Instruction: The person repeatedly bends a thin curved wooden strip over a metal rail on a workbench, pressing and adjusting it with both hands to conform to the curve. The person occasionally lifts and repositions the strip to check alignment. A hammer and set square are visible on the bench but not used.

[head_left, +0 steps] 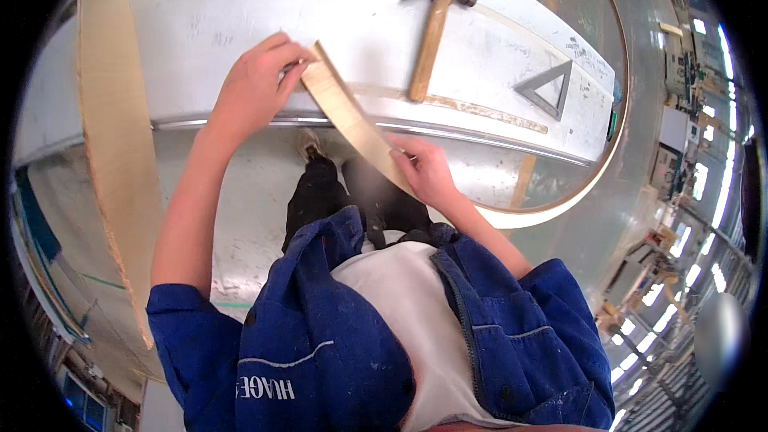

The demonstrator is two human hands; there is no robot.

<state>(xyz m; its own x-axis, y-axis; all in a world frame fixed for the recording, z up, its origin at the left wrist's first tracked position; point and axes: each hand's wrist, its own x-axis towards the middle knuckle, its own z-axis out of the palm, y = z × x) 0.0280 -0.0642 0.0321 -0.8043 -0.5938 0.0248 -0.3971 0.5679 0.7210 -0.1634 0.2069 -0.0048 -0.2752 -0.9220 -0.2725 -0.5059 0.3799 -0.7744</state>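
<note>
A short flat strip of pale wood (346, 108) slants from the workbench edge down toward my body. My left hand (260, 84) grips its upper end, which rests on the white workbench (240, 16). My right hand (426, 170) holds its lower end, just below the bench's metal edge. Both hands are closed on the strip.
A hammer (430, 32) with a wooden handle lies on the bench beyond the strip. A grey metal triangle square (550, 90) lies to its right. A thin wood lath (480, 110) runs along the bench. A tall chipboard panel (116, 152) leans at the left.
</note>
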